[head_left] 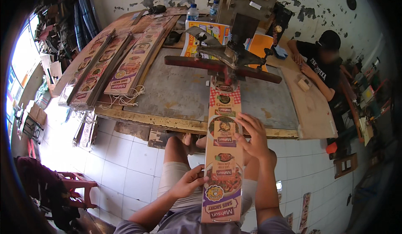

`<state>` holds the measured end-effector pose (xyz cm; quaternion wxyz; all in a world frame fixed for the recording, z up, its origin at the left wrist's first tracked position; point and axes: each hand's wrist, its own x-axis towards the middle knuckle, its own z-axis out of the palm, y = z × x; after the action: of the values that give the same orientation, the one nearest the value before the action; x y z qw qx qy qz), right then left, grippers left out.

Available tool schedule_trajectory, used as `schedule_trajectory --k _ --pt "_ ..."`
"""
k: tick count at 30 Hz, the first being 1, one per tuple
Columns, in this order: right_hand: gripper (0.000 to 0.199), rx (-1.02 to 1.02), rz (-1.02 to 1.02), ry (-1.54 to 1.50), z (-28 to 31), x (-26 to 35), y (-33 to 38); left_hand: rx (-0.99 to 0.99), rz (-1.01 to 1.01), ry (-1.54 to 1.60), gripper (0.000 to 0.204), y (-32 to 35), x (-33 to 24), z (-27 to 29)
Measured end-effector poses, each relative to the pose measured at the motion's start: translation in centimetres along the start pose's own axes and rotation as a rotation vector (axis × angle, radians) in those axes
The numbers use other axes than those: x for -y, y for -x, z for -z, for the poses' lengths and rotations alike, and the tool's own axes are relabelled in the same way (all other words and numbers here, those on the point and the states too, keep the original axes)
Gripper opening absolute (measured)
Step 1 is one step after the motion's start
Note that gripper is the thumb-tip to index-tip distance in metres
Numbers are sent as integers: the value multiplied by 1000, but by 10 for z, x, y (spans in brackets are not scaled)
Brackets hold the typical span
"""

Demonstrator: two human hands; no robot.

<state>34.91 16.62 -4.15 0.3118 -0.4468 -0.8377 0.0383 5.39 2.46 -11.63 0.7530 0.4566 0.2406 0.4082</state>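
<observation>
A long printed cardboard strip (224,154) stretches from the metal press (230,54) over the table edge to my lap. Its far end lies under the press head, which hides it. A small pale string shows at its near end. My left hand (190,183) is closed on the strip's left edge, about midway along the part that overhangs the table. Farther up, my right hand (252,136) rests on the right edge, its fingers and thumb spread over the printed face.
Stacks of similar printed strips (130,66) with loose strings lie on the table's left. The press's dark red bar (188,63) spans above the metal tabletop (167,87). A co-worker (324,62) sits at the right. A red stool (77,188) stands at lower left.
</observation>
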Motion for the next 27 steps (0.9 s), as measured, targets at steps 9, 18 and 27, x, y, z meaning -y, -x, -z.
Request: schedule_trajectory --k 9,18,27 --pt "48 33 -35 -16 -3 1 3 -48 70 108 43 4 2 -3" --pt "52 120 -113 58 -12 -38 -42 -383 -225 -152 42 -29 -21 -3" --pt "55 129 -75 46 -28 -58 -76 -535 -523 -1244 37 -72 -92 31"
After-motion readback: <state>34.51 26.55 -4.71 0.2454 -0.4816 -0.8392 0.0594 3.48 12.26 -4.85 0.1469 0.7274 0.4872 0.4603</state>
